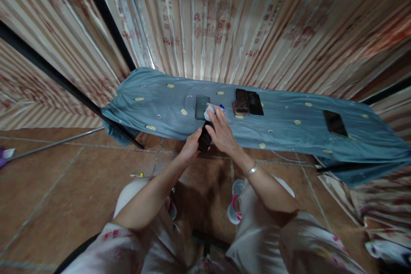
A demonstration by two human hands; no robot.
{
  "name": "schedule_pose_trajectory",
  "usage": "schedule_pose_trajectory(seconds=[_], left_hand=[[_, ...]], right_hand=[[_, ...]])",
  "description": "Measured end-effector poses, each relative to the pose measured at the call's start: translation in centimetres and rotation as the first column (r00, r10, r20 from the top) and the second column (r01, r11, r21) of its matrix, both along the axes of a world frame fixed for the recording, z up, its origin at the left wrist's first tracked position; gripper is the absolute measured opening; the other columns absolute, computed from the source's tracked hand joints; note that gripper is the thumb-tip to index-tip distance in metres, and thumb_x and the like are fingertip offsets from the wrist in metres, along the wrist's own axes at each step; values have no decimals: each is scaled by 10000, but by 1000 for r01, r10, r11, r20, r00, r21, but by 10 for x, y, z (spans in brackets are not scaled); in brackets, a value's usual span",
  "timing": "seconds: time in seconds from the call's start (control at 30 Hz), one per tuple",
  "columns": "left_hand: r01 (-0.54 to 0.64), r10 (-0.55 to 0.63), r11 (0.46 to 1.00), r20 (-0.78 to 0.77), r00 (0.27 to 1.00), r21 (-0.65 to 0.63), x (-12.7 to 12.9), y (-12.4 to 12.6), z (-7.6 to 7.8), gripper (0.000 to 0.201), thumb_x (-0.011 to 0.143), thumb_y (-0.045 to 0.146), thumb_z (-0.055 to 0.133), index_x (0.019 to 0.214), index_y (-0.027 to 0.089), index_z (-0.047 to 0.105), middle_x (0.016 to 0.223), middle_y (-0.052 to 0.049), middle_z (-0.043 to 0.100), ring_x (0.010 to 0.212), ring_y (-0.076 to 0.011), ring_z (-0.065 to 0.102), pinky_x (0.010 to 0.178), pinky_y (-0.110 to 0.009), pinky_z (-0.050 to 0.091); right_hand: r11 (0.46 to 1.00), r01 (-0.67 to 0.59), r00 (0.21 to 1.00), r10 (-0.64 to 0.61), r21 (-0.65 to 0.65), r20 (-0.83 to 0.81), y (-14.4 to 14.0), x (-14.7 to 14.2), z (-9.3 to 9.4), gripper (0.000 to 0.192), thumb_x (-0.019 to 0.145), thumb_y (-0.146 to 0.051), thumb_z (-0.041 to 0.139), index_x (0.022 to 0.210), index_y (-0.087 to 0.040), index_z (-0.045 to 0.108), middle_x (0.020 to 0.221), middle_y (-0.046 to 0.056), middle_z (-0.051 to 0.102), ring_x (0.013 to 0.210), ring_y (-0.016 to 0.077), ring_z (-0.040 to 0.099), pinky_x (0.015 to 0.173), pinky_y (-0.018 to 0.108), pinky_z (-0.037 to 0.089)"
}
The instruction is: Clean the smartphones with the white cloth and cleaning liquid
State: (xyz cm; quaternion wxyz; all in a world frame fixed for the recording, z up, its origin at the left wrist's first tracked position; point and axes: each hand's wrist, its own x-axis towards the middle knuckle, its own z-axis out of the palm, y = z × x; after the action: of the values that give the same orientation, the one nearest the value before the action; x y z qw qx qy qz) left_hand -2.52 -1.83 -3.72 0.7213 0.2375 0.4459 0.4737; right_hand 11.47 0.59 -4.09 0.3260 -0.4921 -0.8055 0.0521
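Observation:
In my left hand (192,144) is a dark phone (204,138), held tilted over the near edge of the cloth-covered table. My right hand (222,132) is closed around a crumpled white tissue (210,110), just above the top of that phone. Behind the tissue lies a grey-green phone (201,107) on the cloth, partly covered by my right hand and the tissue. A small blue item (221,106) and something clear, like plastic, show beside my right fingers; what they are I cannot make out.
A blue patterned cloth (160,107) covers the long narrow table. Several dark phones (255,103) lie grouped right of my hands, and another phone (335,123) rests far right. Striped curtains (212,21) hang behind. A black pole (105,17) slants down at the left.

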Motion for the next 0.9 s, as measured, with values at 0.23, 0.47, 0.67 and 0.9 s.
schedule_pose_trajectory(seconds=[0.23,0.47,0.67,0.9], left_hand=[[-49,49,999,-9,999,11,-2,5,-4,389,921,467,503,1080,163,687,969,-92,745,938,-222,700,782,-328,568],[-108,102,992,82,991,72,-7,8,-3,401,982,404,391,1158,188,679,1266,-66,674,1245,-191,569,1030,-296,445],[-22,24,1000,139,990,-12,-4,5,2,429,971,447,403,1199,199,668,1136,-87,726,1081,-235,668,891,-349,539],[30,-31,1000,192,981,5,-9,5,11,490,995,454,307,1193,172,656,1015,-93,752,944,-221,708,817,-361,563]], right_hand=[[995,-94,996,94,-15,-1,-13,-15,-9,546,984,-363,386,1481,-140,363,1599,147,247,1506,253,143,1208,515,231],[983,-179,983,180,-28,23,-24,-28,-12,543,985,-322,387,1485,-114,361,1588,158,277,1503,244,160,1211,480,245],[993,-101,994,103,-56,26,-11,-16,-8,585,989,-333,364,1538,-173,242,1613,109,231,1505,237,160,1204,496,242],[997,-50,999,50,-58,-7,2,-5,-15,617,989,-353,353,1549,-156,187,1614,127,218,1506,241,152,1205,514,222]])
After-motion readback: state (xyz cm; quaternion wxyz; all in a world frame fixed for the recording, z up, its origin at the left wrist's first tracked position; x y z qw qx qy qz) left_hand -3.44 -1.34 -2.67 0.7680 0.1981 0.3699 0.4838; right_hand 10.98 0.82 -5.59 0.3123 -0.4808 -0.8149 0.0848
